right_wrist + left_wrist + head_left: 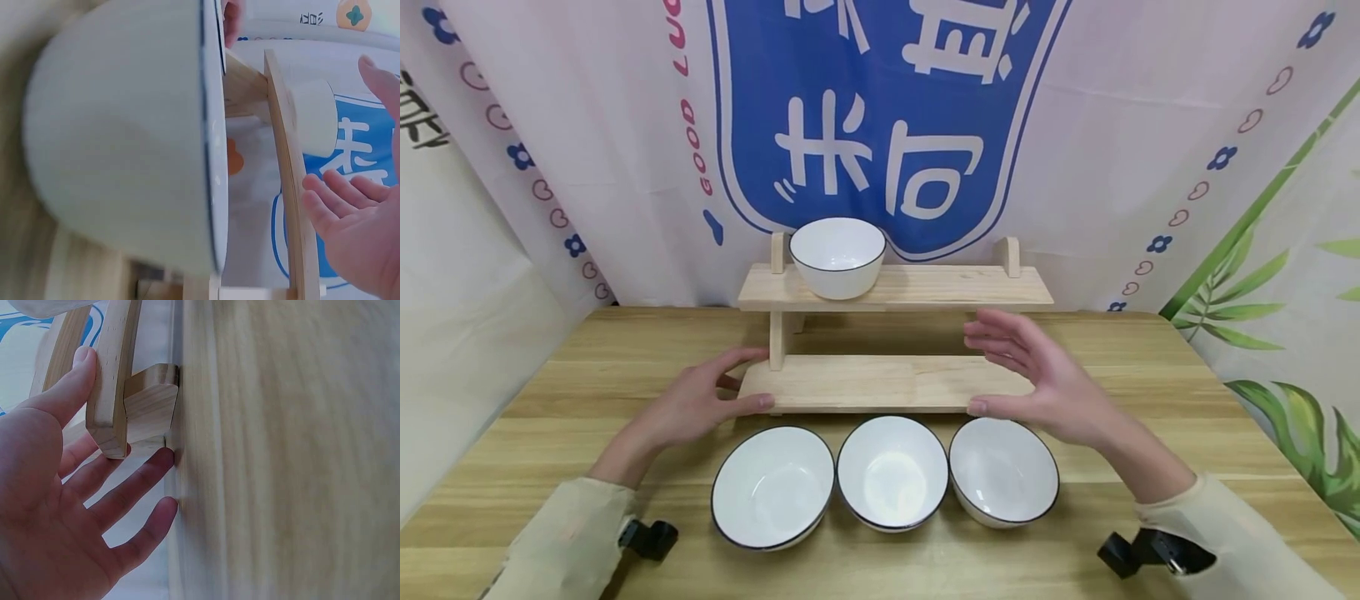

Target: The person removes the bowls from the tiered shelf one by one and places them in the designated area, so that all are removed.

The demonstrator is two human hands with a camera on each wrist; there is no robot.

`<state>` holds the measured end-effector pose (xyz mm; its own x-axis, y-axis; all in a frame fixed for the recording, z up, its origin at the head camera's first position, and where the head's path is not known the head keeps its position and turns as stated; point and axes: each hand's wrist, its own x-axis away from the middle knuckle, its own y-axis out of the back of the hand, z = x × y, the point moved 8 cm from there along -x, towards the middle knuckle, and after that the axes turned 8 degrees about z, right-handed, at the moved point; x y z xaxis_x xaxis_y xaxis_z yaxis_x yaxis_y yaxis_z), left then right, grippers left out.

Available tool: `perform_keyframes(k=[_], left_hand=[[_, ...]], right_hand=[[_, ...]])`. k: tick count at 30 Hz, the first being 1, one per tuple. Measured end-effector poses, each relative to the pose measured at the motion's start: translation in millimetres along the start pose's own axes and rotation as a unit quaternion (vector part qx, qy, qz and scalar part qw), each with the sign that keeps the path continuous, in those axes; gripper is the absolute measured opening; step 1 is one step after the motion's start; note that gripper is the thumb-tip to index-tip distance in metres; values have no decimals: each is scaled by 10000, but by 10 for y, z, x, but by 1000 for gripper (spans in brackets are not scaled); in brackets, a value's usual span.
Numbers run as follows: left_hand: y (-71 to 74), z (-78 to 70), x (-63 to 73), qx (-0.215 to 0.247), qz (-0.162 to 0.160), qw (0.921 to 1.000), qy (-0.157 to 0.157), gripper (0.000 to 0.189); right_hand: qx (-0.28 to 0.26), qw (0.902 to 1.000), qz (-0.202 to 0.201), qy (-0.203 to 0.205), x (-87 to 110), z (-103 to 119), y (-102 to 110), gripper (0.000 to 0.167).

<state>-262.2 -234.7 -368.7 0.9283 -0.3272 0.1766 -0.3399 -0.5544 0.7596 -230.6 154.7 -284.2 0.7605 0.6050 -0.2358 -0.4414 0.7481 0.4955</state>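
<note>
A two-tier wooden display shelf (865,383) stands at the back of the table. My left hand (692,400) holds the left end of its lower board, thumb against the front edge and fingers reaching behind; in the left wrist view the board's end (107,425) lies between thumb and fingers. Spread in the air, my right hand (1048,383) hovers by the right end of the lower board, palm facing inward with nothing in it. One white dark-rimmed bowl (838,279) sits on the upper board, towards the left.
Three more such bowls stand side by side before the shelf: a left bowl (773,492), a middle bowl (892,472) and a right bowl (1003,471), close under the right hand. Behind the wooden table (647,558) hangs a printed curtain (1097,100).
</note>
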Motion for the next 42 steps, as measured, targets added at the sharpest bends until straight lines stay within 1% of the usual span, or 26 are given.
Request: perform_keyframes(k=[2,7,16,22,28,33,38,42], left_hand=[[1,-2,-3,10,10,10000,6,82],[6,1,-10,-4,19,10000,-16,81],[2,-8,-32,-24,16,10000,-92,81],[-11,-7,-25,-12,30,9999,-123,81],[-7,-17,-20,-13,7,9999,-143,81],[0,-5,-28,-22,14,10000,-90,82],[-4,14,-25,-77,24,9999,-111,82],[-6,21,-20,-96,20,9999,-100,82]], right_hand=[[-112,9999,-31,-40,-95,14,-20,96],[-256,9991,-100,-331,-304,19,-71,101],[-466,9961,-349,-664,-604,35,-76,99],[-634,9931,-387,-905,-764,16,-81,99],[-860,9910,-428,-933,-920,44,-109,99],[-844,9907,-473,-953,-1068,65,-152,103],[-697,9903,-581,-1048,-1215,45,-193,107],[-757,9885,-652,-1134,-1323,20,-223,110]])
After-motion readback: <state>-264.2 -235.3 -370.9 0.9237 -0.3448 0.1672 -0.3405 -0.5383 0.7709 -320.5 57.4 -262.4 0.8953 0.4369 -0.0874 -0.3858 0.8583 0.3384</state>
